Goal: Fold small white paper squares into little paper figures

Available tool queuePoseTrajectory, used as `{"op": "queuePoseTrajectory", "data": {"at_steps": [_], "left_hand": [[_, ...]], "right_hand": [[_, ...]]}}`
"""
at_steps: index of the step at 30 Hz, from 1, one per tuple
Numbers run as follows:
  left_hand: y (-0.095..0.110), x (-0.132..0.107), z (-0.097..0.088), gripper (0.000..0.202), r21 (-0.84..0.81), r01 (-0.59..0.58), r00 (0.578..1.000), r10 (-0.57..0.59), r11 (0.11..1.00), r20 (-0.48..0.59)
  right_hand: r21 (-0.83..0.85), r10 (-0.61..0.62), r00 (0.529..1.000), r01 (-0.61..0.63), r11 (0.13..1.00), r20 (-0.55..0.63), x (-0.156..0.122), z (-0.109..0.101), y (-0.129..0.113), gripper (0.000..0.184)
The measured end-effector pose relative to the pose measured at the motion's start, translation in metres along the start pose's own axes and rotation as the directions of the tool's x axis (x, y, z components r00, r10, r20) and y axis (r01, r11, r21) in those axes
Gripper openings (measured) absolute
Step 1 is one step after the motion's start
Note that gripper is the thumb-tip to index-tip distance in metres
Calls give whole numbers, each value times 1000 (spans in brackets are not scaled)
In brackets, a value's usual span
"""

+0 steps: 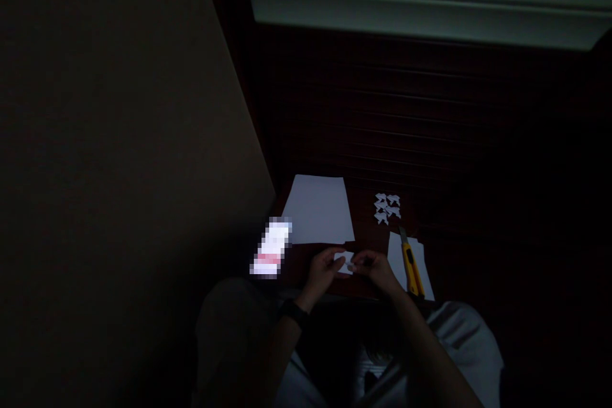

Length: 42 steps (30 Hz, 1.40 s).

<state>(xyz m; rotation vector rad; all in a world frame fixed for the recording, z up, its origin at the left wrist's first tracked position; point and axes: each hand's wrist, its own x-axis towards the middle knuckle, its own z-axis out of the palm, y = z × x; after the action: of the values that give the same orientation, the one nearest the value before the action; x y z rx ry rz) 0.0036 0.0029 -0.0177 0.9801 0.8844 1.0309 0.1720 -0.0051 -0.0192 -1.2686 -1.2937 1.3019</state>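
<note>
A small folded piece of white paper (pixel 343 259) is held between my two hands near the front edge of the dark table. My left hand (pixel 325 269), with a dark band on its wrist, grips the paper from its left side. The fingers of my right hand (pixel 377 269) pinch its right edge. To the right lies a yellow utility knife (pixel 412 268) with its blade pointing away, resting on white paper (pixel 427 271). Beyond my right hand sits a group of several small folded paper figures (pixel 381 206). Dim light hides the finer folds.
A large white paper sheet (pixel 318 210) lies at the back left of the table. A bright, blurred-out phone-like screen (pixel 271 248) is at its left. A wall (pixel 143 108) rises on the left, and dark slatted panelling (pixel 382 108) stands behind the table.
</note>
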Motion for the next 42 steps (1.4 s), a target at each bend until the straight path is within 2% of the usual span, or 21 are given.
{"op": "queuePoseTrajectory", "data": {"at_steps": [4,11,21,25,30,37,42], "left_hand": [[6,-2,1,46,1,16,999,-16,1000,44],[7,-3,1,39,18,31,998,-32,999,46],[7,-3,-1,36,108,36,997,-44,994,69],[5,-3,-2,36,133,29,994,-43,991,102],[2,-2,-2,37,148,26,994,-41,989,98],[5,-1,-3,38,116,28,998,-34,993,48],[15,-5,1,38,56,45,998,-48,997,38]], "right_hand": [[-2,3,1000,-3,1000,-22,1,0,1,25],[58,10,1000,-10,998,-15,0,-1,5,18],[50,-15,974,4,999,225,1,-7,-9,19],[43,7,962,-19,999,272,0,-7,-15,18],[31,28,967,-38,999,254,0,-5,-16,19],[14,-15,962,11,1000,273,3,-5,-11,18],[8,-1,991,-1,1000,136,0,0,-5,20]]}}
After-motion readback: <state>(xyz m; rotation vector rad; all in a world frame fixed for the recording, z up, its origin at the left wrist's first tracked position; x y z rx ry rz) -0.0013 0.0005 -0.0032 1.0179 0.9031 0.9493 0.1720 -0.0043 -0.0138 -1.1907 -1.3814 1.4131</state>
